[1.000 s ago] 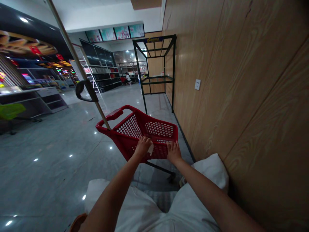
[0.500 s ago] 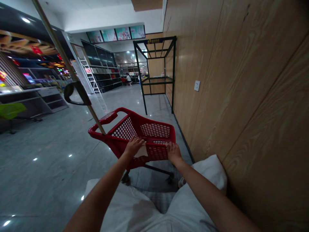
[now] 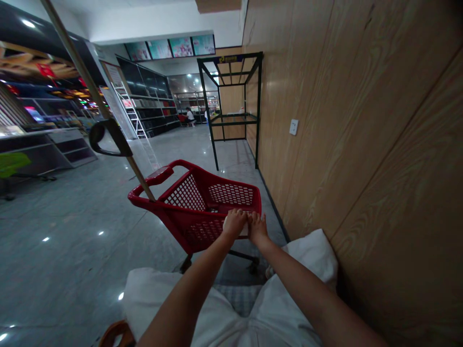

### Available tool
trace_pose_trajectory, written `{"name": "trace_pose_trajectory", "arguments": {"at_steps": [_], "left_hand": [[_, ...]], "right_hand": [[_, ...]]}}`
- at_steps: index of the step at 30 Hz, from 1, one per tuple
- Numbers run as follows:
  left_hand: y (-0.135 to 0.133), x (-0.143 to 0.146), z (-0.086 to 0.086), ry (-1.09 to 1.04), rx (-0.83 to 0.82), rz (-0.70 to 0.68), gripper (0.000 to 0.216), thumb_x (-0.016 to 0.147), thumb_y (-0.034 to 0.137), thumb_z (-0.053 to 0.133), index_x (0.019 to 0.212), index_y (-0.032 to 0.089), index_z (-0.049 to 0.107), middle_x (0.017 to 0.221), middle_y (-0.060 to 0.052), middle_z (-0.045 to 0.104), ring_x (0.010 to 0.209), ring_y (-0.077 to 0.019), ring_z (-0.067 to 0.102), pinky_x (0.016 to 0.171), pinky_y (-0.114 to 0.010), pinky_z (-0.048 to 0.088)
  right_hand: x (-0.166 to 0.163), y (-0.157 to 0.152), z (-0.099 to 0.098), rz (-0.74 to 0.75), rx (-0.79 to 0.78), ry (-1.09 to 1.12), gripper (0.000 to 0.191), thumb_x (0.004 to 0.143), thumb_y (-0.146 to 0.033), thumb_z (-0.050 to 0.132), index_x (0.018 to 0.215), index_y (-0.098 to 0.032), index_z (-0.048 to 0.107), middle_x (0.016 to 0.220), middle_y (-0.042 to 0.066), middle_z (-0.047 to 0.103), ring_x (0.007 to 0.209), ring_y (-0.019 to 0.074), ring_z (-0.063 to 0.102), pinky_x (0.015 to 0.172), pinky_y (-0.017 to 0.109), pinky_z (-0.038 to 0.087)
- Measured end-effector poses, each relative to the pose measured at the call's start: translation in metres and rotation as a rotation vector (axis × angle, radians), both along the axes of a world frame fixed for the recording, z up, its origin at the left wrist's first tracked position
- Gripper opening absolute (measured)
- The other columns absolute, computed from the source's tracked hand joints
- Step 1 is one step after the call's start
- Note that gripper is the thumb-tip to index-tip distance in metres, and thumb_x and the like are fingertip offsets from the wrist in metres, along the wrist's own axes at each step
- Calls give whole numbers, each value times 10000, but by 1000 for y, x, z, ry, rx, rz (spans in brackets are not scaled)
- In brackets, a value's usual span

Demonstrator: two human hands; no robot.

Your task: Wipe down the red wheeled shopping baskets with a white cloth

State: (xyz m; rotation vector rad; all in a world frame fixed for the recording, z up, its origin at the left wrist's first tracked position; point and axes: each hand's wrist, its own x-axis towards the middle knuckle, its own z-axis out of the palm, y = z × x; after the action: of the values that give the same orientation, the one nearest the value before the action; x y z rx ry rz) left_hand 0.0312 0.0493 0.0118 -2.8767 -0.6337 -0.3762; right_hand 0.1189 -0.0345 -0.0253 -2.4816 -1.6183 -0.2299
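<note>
A red plastic shopping cart [image 3: 202, 231] with latticed sides stands on the floor in front of my knees. My left hand [image 3: 236, 222] is closed over the near rim with a white cloth [image 3: 244, 232] under its fingers, part of it hanging down the outer side. Right beside it, my right hand [image 3: 257, 227] grips the same rim near the cart's right end. The two hands are almost touching. A wooden pole [image 3: 81, 67] with a black D-shaped handle [image 3: 110, 138] leans up from the cart's left, handlebar end.
A wood-panelled wall [image 3: 347, 135] with a white socket [image 3: 293, 126] runs along my right. Beyond the cart stands a dark metal frame rack [image 3: 259, 106]. Farther left are a ladder [image 3: 132, 113], shelves [image 3: 159, 103] and a counter [image 3: 68, 147]. A person [image 3: 190, 115] is far back.
My left hand has slid right along the cart's rim with the white cloth, up to my right hand. An orange-brown object has come into view at the lower left.
</note>
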Motion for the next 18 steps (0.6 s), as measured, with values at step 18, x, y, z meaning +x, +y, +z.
{"name": "trace_pose_trajectory", "arguments": {"at_steps": [18], "left_hand": [[55,-62,9,80,85,-68,208,873,127,481,1051,157,585,1033,-87,617,976,-207,553,882,-350,446]], "right_hand": [[-39,25,-5,203,161,15,746,823,-242,464,1478,-51,163,1534,196,175,1420,301,113,1140,527,41]]}}
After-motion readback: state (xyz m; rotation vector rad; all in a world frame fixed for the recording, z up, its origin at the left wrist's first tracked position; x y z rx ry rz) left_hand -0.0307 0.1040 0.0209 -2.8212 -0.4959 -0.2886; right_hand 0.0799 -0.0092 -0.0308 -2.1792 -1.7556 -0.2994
